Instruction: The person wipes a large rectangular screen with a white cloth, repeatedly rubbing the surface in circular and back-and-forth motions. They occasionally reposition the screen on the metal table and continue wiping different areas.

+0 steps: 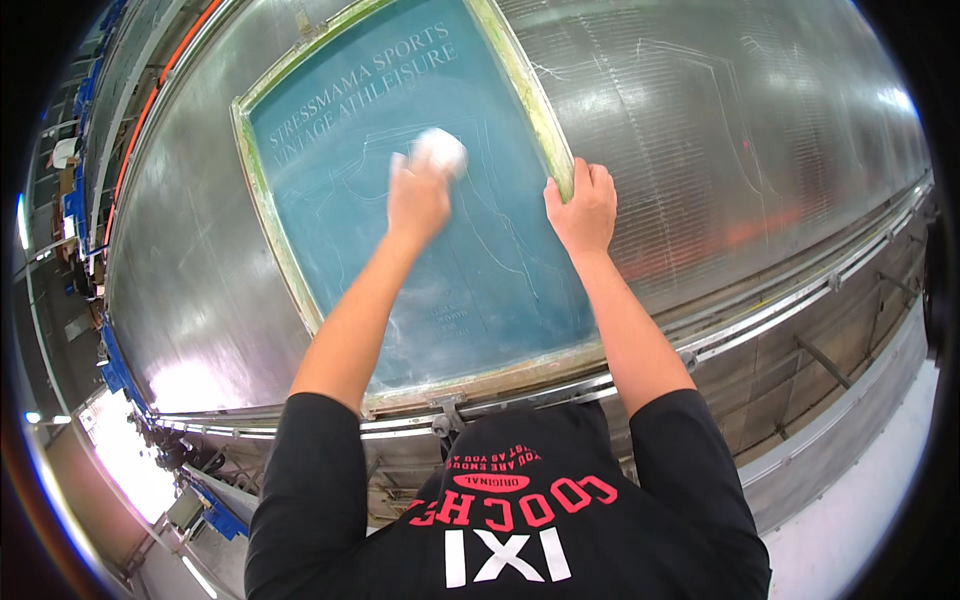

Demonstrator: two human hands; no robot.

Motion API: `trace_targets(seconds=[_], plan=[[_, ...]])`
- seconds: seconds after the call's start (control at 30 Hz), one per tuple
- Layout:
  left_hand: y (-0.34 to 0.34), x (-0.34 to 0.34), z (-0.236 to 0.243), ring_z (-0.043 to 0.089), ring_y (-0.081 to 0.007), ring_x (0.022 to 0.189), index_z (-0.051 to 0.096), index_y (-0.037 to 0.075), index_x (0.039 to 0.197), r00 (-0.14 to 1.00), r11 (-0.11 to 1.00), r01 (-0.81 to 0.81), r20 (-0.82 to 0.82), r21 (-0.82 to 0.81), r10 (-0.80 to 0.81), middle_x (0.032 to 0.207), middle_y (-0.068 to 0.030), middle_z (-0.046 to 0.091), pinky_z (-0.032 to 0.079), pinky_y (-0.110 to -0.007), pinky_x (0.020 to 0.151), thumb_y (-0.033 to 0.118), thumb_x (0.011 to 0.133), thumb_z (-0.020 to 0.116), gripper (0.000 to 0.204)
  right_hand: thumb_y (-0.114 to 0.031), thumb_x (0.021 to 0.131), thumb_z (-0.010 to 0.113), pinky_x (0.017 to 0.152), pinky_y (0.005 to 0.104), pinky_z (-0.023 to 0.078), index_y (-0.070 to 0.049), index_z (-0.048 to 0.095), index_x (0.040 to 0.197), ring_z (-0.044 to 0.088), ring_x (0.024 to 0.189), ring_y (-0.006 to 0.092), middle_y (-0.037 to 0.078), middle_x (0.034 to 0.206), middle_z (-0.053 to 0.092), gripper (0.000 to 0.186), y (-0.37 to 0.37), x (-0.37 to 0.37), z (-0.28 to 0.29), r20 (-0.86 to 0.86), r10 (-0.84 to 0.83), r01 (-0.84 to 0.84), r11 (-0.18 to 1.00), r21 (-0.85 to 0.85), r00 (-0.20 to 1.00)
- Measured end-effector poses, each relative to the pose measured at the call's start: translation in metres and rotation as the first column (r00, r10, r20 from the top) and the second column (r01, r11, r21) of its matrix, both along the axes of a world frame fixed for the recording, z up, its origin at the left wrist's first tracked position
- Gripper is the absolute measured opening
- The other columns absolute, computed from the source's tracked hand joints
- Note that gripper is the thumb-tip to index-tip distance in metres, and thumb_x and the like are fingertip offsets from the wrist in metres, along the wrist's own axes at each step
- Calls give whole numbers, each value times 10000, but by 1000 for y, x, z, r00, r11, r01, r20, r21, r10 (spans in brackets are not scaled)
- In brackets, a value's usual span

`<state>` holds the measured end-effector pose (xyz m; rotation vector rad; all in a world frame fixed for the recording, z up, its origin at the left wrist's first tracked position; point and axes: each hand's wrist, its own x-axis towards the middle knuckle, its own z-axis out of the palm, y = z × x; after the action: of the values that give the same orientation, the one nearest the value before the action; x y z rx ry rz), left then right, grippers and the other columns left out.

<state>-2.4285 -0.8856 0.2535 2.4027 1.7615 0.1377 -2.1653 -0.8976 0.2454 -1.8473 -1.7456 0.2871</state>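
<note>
Now, left fingers (401,172) holding rounded white wad (442,152) (blurred), right fingers (599,176) gripping stained rectangular frame (525,85)

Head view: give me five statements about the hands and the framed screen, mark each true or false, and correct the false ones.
1. The left hand has a small, blurred white wad in its grip. True.
2. The right hand lies flat on the middle of the flat blue-green screen panel. False: it grasps the right side of the pale yellow-green rectangular frame around the panel.
3. The frame lies on a shiny, silvery metal surface. True.
4. The person's sleeves reach down to the wrists. False: the black fabric sleeves are short, and both forearms are bare.
5. Pale lettering and thin lines show on the panel. True.
</note>
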Motion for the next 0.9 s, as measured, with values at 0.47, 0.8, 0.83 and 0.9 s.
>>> trace_targets(seconds=[0.47, 0.8, 0.83, 0.9], plan=[[-142, 97, 25, 451, -301, 1440, 620, 174, 1380, 965, 987, 146, 227, -63, -128, 1497, -117, 532, 322, -513, 1216, 59, 857, 599, 536, -392, 961, 645, 840, 502, 484, -76, 670, 1047, 605, 952, 386, 165, 952, 622, 329, 4, 5, 19, -85, 14, -9, 998, 70, 996], [-310, 32, 38, 619, -340, 1235, 668, 57, 1290, 559, 796, -549, 597, -253, 575, 1371, -167, 636, 495, -394, 1062, 21, 941, 566, 366, -321, 884, 735, 1024, 524, 434, 66, 526, 1318, 534, 1185, 461, 280, 1226, 570, 618, -6, 15, -25, 84, 229, -226, 973, -46, 970], [-324, 21, 58, 644, -319, 1202, 677, 45, 1283, 481, 734, -642, 631, -220, 609, 1360, -174, 649, 503, -374, 1043, 11, 951, 553, 355, -284, 885, 731, 1023, 522, 436, 76, 527, 1308, 534, 1179, 467, 287, 1233, 563, 592, 2, 24, -25, 71, 256, -254, 967, -29, 964], [-356, 0, 105, 672, -226, 1132, 677, 18, 1280, 151, 585, -702, 718, -406, 679, 1372, -140, 658, 517, -321, 989, -12, 943, 539, 366, -231, 878, 722, 1009, 528, 446, 92, 539, 1296, 543, 1158, 477, 300, 1233, 555, 558, 17, 33, -26, 57, 297, -285, 944, -164, 953]])
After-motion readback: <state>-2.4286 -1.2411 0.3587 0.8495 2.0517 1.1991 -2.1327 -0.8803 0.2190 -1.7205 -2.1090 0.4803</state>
